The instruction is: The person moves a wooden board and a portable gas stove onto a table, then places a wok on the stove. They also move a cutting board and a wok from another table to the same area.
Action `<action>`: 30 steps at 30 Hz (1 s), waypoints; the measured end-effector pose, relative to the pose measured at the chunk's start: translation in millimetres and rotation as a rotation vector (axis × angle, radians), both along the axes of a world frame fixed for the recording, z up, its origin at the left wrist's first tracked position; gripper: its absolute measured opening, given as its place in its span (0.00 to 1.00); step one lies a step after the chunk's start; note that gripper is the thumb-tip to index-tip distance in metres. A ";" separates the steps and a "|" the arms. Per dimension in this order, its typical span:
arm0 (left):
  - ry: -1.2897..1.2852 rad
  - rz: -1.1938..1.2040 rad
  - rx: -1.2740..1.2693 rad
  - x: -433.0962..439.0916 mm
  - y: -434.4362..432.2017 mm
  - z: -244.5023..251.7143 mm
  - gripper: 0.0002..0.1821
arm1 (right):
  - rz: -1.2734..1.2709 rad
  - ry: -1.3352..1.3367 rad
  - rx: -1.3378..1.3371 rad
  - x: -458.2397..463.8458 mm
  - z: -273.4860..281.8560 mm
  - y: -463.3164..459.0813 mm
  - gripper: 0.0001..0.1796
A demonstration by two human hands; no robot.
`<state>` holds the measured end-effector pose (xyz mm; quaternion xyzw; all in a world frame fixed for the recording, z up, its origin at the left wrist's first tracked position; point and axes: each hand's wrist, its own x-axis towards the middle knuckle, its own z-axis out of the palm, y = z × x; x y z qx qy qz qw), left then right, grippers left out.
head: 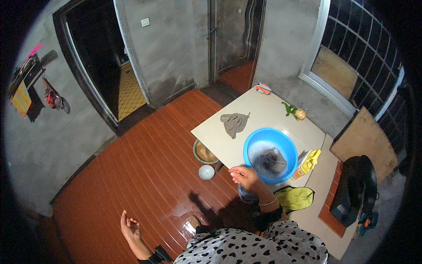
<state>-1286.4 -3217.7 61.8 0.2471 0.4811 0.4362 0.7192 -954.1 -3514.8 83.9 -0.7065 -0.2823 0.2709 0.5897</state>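
My left hand hangs over the floor at the lower left, its index finger raised and the others loosely curled around nothing. At the table's near edge is my right hand, fingers curled inward with no object visible in them. It is nearest to a blue plastic basin, which holds sudsy water and a dark wet cloth. A grey-brown cloth lies crumpled on the pale table. Right of the basin stands a yellow bottle with a label, and a yellow-green cloth with dark edging lies nearer me.
A wok sits at the right beside a wooden board. Green peppers and a round root vegetable lie near the wall. Under the table corner are a larger bowl and a small bowl. A doorway opens at left.
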 end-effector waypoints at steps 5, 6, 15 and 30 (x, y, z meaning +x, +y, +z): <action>-0.131 -0.102 -0.043 20.5 73.8 -11.9 0.10 | -0.087 -0.229 -0.106 -7.2 10.1 39.6 0.10; -0.125 -0.089 -0.047 24.7 86.2 -16.5 0.12 | -0.112 -0.199 -0.096 -12.1 12.9 45.7 0.10; -0.213 -0.241 -0.098 68.5 132.2 -45.7 0.11 | -0.222 -0.363 -0.334 -14.8 36.2 49.0 0.12; -0.057 -0.072 -0.054 84.0 119.8 -17.0 0.08 | -0.202 -0.220 -0.321 36.4 24.7 54.4 0.16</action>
